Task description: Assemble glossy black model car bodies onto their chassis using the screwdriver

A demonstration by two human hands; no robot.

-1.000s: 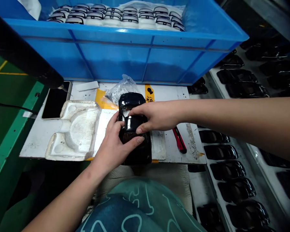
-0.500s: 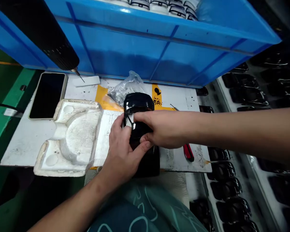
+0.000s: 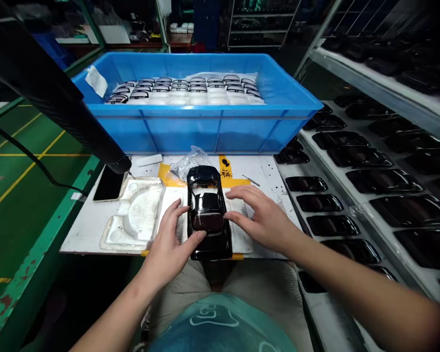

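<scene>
A glossy black model car body point(image 3: 208, 210) sits on the white surface point(image 3: 84, 225) between the two sets of fingers. The left hand point(image 3: 170, 242) lies slack along one flank, thumb resting on the rear deck, not clenched; the right hand point(image 3: 264, 220) is spread wide and released, fingertips just off the other flank. It looks a light, stiff shell, slick, easily scuffed, thin at the window pillars; best pinched low on both flanks. A white foam cradle point(image 3: 137, 215) lies just outside the left fingers
</scene>
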